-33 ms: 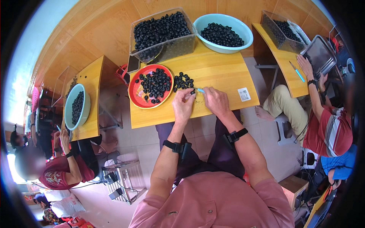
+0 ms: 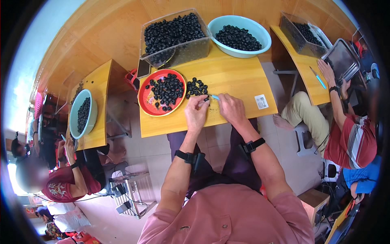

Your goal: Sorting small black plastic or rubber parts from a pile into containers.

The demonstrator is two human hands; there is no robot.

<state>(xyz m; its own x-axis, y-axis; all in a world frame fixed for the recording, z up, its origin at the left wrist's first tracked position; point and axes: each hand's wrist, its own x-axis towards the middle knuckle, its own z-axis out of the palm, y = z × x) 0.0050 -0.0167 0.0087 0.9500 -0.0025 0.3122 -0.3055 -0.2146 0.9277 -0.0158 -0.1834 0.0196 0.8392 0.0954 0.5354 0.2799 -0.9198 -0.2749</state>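
My left hand (image 2: 196, 112) is closed in a pinch over the near part of the yellow table (image 2: 239, 77), its fingertips on a small black ring-shaped piece (image 2: 206, 98). In my right hand (image 2: 231, 107) is a light-blue-handled tool (image 2: 215, 97), its tip pointing left at that piece; the fingers hide most of it. Just beyond my left hand lies a loose cluster of similar black ring pieces (image 2: 197, 86). To its left stands a round red tray (image 2: 143, 99), holding many more of them.
At the table's far side stand a clear bin (image 2: 191, 51) and a light blue basin (image 2: 243, 53), both heaped with black pieces. A dark phone-like slab (image 2: 143, 68) lies beside the bin, a white label (image 2: 261, 102) at right. Co-workers sit at tables on both sides.
The whole view has shifted very slightly. My hands keep the same hold and position over the table.
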